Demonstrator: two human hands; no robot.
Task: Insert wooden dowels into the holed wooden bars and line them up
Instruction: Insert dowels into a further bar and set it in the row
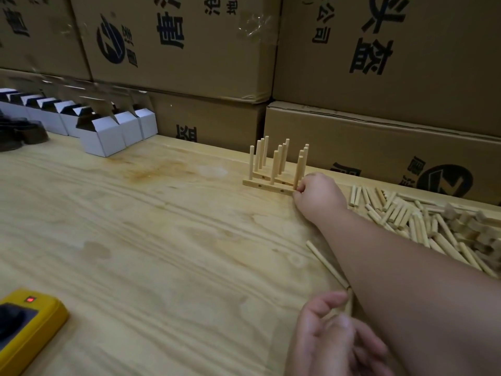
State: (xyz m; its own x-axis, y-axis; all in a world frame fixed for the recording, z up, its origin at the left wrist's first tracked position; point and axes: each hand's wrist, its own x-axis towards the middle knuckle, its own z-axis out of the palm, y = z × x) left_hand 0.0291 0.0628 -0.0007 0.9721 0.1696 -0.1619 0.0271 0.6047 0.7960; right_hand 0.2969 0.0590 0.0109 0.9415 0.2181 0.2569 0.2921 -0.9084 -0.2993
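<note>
At the near left corner of the wooden table point(141, 229) lies a yellow device point(29, 321) with a small red light on top and a black part on it. Far left, close to the wall of cardboard boxes point(189, 50), stands a row of small white cartons point(108, 131) with their flaps open, and beside them at the edge sits something dark that cannot be made out.

Right of the middle, at the far side of the table, several holed bars point(267, 185) lie side by side, each with dowels standing upright in it — the standing dowels point(279, 161) form a small cluster. The nearest bar shows two empty holes on its side face. The right hand point(315, 194) reaches across to the right end of this nearest bar, its fingers curled and pinching that end, just beside the last upright dowel.

Nearer, a single long dowel point(325, 263) lies slantwise on the table and runs under the right forearm. At the near edge the left hand point(333, 335) has its fingers curled around a thin dowel point(349, 302) that sticks up past the forefinger.

Far right, beyond the forearm, a loose heap of dowels point(412, 215) covers the table, with a few short wooden blocks point(466, 221) mixed in — well apart from the bars.
</note>
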